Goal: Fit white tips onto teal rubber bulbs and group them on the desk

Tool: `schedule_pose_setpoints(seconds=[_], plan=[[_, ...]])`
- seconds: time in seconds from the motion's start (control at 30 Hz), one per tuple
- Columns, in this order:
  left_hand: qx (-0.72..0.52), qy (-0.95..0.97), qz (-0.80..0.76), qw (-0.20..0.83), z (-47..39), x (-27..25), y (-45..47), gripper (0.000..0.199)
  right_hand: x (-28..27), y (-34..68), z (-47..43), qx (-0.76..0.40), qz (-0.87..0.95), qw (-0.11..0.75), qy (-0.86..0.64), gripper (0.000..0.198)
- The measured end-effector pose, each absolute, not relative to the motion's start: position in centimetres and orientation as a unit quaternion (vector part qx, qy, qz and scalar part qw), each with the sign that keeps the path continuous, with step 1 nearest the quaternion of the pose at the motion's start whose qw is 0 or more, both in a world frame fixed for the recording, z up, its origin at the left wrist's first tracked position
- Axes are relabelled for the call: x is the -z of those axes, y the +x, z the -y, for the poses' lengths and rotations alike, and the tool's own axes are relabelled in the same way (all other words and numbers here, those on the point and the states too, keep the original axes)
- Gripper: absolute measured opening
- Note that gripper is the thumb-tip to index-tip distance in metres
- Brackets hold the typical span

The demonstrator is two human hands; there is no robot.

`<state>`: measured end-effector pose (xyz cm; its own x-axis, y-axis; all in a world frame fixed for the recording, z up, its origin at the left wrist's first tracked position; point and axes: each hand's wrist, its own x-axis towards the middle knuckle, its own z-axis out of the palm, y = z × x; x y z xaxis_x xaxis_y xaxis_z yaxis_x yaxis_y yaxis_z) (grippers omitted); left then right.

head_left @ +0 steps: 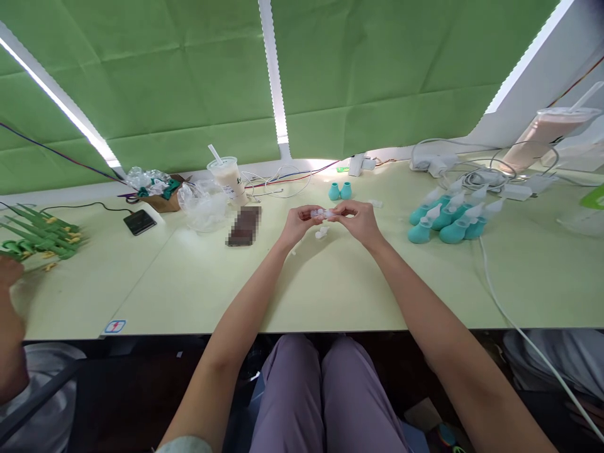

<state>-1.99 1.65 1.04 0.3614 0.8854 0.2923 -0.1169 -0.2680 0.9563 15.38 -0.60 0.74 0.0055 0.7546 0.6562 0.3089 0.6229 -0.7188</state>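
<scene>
My left hand [299, 224] and my right hand [357, 220] meet above the middle of the table. The fingers of both are pinched on a small clear plastic nozzle part [321, 214]; whether it is one piece or two joined ones I cannot tell. Just below them on the table lie small white plastic pieces [321, 233]. Behind my hands stand two teal rubber bulbs [340, 190] with open tops. To the right is a group of several teal bulbs [453, 230] fitted with clear pointed nozzles, like nasal aspirators.
Left of my hands lie a blurred dark phone [244, 226], a plastic bag [204, 206] and a drink cup [228, 178]. Further left are a black phone [139, 222], green plastic parts [44, 233] and another person's hand [9, 270]. White cables [486, 179] and another cup [538, 138] stand right.
</scene>
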Motion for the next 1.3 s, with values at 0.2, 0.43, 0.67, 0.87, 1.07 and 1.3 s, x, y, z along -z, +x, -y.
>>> schedule_pose_setpoints(seconds=[0.2,0.43,0.67,0.87,1.07,1.3], plan=[[-0.486,0.64,-0.3,0.514,-1.2,-1.3,-1.8,0.038,-0.8,15.2,0.6,-0.206,0.663,0.6,-0.397,0.03],[-0.484,0.66,-0.31,0.483,-1.5,-0.8,-1.6,0.039,-0.8,15.1,0.7,-0.259,0.649,0.585,-0.413,0.031],[-0.474,0.663,-0.32,0.483,-1.7,-0.5,-1.5,0.04,-0.3,15.3,0.3,-0.256,0.669,0.563,-0.412,0.033],[-0.499,0.622,-0.307,0.519,-1.6,-0.4,-1.2,0.046,-0.3,14.0,0.6,-0.185,0.694,0.56,-0.413,0.028],[-0.416,0.625,-0.295,0.591,-1.1,0.1,-0.7,0.058,-0.2,13.7,0.6,-0.208,0.675,0.547,-0.449,0.026],[-0.517,0.63,-0.363,0.452,-2.2,-1.2,-3.0,0.054,0.7,15.5,-1.3,-0.257,0.544,0.615,-0.51,0.037]])
